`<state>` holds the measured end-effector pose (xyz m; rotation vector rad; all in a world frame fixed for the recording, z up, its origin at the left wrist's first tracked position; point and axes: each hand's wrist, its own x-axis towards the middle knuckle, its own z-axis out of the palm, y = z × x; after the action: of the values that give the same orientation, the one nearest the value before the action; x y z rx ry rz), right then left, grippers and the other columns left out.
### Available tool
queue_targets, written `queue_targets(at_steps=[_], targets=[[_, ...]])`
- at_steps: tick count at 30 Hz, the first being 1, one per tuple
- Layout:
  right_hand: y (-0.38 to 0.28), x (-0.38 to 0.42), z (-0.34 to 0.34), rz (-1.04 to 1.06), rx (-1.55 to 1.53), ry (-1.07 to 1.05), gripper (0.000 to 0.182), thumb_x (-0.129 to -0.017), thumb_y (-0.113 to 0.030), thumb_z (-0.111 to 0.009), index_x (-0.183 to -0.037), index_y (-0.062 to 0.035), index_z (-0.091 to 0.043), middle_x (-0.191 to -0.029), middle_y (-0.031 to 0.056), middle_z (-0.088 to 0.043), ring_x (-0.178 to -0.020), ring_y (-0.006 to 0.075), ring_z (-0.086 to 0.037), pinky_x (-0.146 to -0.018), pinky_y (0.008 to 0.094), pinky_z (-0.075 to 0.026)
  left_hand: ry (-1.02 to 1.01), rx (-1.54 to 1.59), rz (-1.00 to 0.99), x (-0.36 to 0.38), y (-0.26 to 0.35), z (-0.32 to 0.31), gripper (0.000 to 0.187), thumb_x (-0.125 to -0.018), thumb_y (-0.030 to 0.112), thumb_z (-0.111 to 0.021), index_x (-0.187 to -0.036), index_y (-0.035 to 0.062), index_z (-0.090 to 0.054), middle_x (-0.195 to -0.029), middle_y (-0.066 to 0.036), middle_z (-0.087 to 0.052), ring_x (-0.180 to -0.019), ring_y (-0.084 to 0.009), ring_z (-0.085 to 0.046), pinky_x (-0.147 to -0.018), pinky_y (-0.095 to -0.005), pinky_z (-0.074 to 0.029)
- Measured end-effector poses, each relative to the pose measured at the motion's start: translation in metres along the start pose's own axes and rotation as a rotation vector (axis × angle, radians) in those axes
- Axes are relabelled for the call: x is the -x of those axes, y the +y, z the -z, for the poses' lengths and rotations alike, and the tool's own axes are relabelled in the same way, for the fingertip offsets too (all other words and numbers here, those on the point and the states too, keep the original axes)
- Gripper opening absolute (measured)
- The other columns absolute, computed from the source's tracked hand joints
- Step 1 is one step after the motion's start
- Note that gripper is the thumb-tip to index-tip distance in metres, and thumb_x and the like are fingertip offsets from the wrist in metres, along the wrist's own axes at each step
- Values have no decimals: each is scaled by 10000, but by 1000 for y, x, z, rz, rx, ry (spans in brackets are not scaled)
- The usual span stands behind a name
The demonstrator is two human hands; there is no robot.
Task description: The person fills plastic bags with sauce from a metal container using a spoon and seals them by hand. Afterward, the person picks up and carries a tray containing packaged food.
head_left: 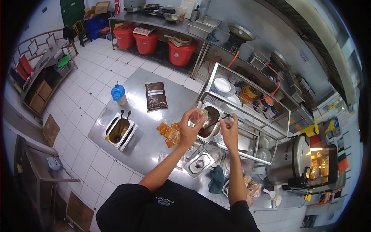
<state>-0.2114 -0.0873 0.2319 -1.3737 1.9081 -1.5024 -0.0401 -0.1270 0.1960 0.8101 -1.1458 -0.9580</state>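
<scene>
My left hand (188,127) is closed around a small clear plastic cup (199,115), held up over the near-left side of a deep steel pan (221,111) of dark brown sauce. My right hand (230,132) pinches the thin handle of a spoon (211,125), which slants across that pan; its bowl end is hard to make out. A steel lid (199,164) with a round knob lies on the counter below my hands. Left of my left hand are orange-brown sauce packets (169,133).
On the steel table (135,87) stand a blue-lidded shaker (119,94), a bag of dark brown contents (156,95) and steel pans with black-handled ladles (119,129). A metal rack (247,106) borders the pan. A large cooker (288,156) and dark green cloth (216,179) are at right.
</scene>
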Motion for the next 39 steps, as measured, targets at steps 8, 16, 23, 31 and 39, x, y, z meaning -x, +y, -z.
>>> queue_targets(at_steps=[8,16,23,31,39], targets=[[-41,46,-22,136,-212,-151,239,-926,-107,-684,-1119,20,-625,-1023,110,-624,-853,149,-653,-702,277,-557,-65,-202,-248,18,24,-10,459,-791,7,-779,-1204,32,-581,-1159,-131,-669,-1069,-251,-651,-935,-355,-501],[-45,36,-3,201,-234,-92,88,-937,-43,-640,-964,40,-642,-945,86,-620,-751,110,-611,-621,231,-480,-132,-50,-178,25,24,-16,493,-818,-10,-761,-1258,5,-538,-1211,-138,-645,-1092,-223,-642,-930,-336,-522],[-52,27,19,351,-140,-69,61,-929,-17,-629,-971,26,-630,-977,65,-624,-864,135,-606,-777,269,-505,-409,450,213,16,21,-6,516,-819,0,-782,-1281,-16,-552,-1173,-111,-664,-1081,-167,-639,-933,-294,-523],[-45,39,16,241,-258,-152,89,-967,-69,-603,-1003,13,-600,-901,59,-630,-798,102,-621,-685,239,-486,-651,298,422,13,13,12,431,-859,35,-759,-1248,-15,-580,-1150,-82,-673,-1025,-140,-656,-908,-284,-530],[-39,52,7,15,-562,-64,123,-998,-116,-596,-1041,-1,-601,-915,42,-661,-818,88,-604,-727,246,-492,-337,396,486,16,41,0,219,-941,146,-697,-1092,-12,-687,-980,-52,-716,-878,-94,-661,-807,-246,-544]])
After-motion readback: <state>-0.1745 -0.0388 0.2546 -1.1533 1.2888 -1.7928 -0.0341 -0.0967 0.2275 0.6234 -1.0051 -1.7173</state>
